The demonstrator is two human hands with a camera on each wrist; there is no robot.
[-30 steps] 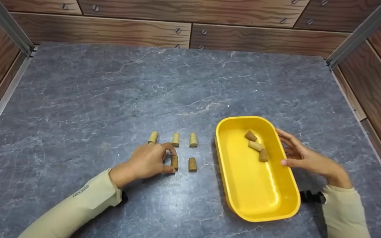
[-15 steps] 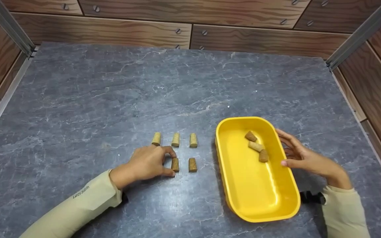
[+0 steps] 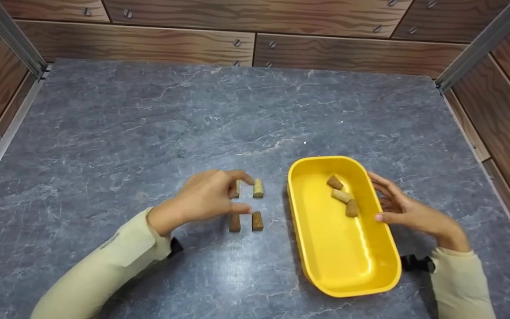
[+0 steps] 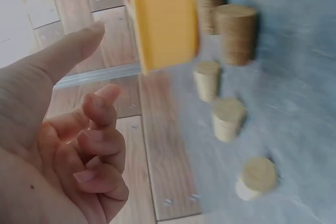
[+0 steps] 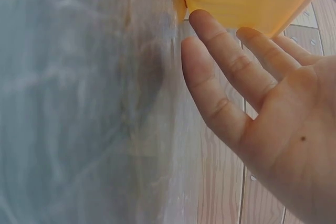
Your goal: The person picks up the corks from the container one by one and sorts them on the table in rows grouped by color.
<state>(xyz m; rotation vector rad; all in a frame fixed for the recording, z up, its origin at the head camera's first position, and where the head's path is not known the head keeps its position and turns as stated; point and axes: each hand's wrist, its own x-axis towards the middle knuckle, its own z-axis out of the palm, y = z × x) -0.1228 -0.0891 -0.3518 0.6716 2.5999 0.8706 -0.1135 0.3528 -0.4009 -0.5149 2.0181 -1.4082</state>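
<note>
My left hand (image 3: 206,195) hovers over small tapered corks, thumb and forefinger spread apart with nothing between them. In the left wrist view its other fingers hang loosely bent. A pale cork (image 3: 258,188) shows just beyond the forefinger tip, and a second pale one (image 3: 237,189) is partly covered. The head view hides the third pale cork (image 4: 257,177) behind this hand. Two brown corks (image 3: 257,221) form the nearer row, below the thumb. My right hand (image 3: 414,217) rests against the right side of a yellow tub (image 3: 306,261), thumb at the rim, straight fingers along the outer wall.
Inside the tub lie three more corks (image 3: 341,196), two brown and one pale. The grey marbled tabletop (image 3: 171,110) is bordered by wood-patterned panels (image 3: 148,42) at the back and sides, with metal posts (image 3: 472,48) at the back corners.
My left hand has let go of the nearer-left brown cork, lifted, and moved up and right toward the pale row. My right hand and the tub have stayed in place.
</note>
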